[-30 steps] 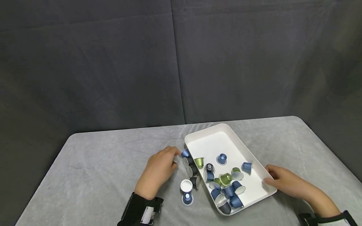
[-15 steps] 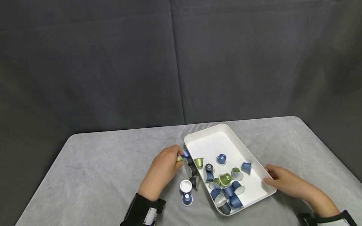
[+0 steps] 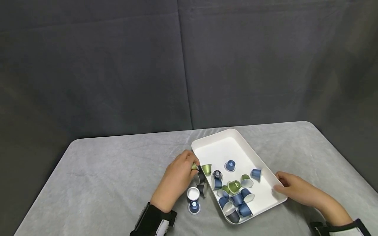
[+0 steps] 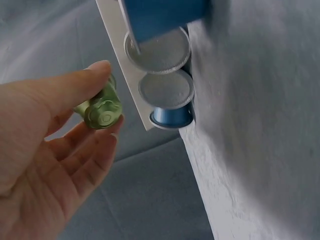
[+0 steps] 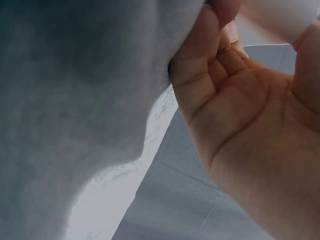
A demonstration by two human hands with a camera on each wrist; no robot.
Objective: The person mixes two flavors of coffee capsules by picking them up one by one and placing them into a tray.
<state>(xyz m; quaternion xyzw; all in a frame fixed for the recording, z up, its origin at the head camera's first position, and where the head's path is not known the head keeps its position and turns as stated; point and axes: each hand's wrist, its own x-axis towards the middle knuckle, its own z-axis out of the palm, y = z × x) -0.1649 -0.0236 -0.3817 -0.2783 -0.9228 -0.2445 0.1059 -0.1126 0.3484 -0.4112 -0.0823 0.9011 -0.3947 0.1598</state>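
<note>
In my left hand (image 3: 177, 173) I pinch a green coffee capsule (image 4: 102, 112) between thumb and fingers, at the left long side of the white tray (image 3: 221, 150). The left wrist view shows it held apart from a row of capsules along the tray's outer side, with a blue capsule (image 4: 172, 116) at the row's end. My right hand (image 3: 301, 188) grips the tray's near right corner, thumb over the rim and fingers low at the outside. Inside the tray, blue, green and dark capsules lie mostly toward the near end, among them a green capsule (image 3: 234, 186).
Left of the tray on the grey-covered table (image 3: 118, 170) lie dark capsules (image 3: 202, 189), a capsule with its white lid up (image 3: 193, 193) and an upright blue capsule (image 3: 194, 207). A dark grey curtain (image 3: 118, 72) hangs behind the table.
My left hand has picked up the green capsule and moved right with it, up to the tray's rim. My right hand keeps its grip on the tray.
</note>
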